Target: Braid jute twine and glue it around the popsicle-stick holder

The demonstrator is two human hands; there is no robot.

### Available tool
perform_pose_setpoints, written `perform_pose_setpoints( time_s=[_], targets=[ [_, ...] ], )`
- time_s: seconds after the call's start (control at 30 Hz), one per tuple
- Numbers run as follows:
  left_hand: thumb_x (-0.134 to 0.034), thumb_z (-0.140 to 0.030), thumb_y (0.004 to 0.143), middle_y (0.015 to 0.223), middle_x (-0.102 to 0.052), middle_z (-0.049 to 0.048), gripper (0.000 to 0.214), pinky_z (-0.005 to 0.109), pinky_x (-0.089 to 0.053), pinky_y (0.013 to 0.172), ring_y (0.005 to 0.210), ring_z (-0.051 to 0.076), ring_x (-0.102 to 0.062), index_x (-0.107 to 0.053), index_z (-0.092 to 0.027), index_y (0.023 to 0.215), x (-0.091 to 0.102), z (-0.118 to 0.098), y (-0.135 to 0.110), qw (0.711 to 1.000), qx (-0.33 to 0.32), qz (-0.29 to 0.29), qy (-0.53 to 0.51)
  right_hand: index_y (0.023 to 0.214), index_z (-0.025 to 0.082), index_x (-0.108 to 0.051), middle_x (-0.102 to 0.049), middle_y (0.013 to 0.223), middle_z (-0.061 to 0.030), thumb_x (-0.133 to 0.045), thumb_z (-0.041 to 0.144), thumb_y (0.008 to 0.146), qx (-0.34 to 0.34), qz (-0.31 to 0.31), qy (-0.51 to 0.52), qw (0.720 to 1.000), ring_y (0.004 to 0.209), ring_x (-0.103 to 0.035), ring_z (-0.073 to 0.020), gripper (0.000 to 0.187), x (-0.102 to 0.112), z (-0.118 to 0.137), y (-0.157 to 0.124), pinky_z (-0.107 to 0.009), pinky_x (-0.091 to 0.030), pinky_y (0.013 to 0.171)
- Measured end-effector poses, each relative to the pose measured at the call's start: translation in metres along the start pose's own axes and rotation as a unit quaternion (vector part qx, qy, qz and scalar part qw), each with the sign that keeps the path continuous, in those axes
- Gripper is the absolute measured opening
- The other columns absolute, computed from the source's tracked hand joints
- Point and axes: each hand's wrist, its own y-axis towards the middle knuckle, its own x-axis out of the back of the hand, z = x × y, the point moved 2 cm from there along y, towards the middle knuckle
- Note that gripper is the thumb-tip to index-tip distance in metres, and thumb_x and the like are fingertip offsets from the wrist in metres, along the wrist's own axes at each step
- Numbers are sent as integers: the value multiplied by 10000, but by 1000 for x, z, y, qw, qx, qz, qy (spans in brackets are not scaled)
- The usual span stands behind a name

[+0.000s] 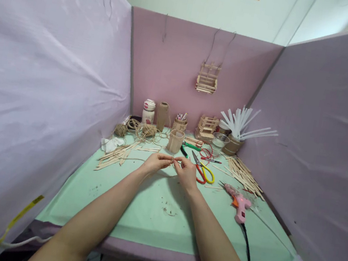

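Note:
My left hand (157, 163) and my right hand (185, 171) meet above the middle of the table, fingertips pinched together on a piece of thin twine. A length of the twine (135, 159) runs out to the left of my left hand. Whatever shape the twine has between the fingertips is too small to make out. Just behind my hands stands a small cup made of wooden craft sticks (175, 141). Scissors (202, 168) with one red and one yellow handle lie beside my right hand.
A pink glue gun (241, 205) with a black cable lies at the right. Loose craft sticks (244, 174) lie on both sides. Tangled twine (147, 131), a bottle (148, 112), green-handled pliers (192, 146), a clear bowl (220, 141) and white glue sticks (241, 121) line the back.

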Motion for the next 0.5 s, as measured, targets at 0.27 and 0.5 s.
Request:
perform_pose_setpoints(
  time_s=[0.27,0.5],
  targets=[
    [-764,-275,586,722,-671,46,306,273,-464,707,661,103,-550,-729,-127,852,0,-2,-3,998,-30,-15,57,870,227,-694,-704,833,-55,-489,304,841,36,21,-25,999,771,-598,-217,221,0,4,-1,-338,-433,741],
    [-757,-379,587,671,-624,37,362,246,-411,605,630,104,-505,-713,-107,822,1,1,1,995,-54,-31,81,888,230,-697,-714,892,-62,-476,266,845,39,42,-39,998,855,-619,-229,228,0,8,-2,-359,-445,791]
  ],
)
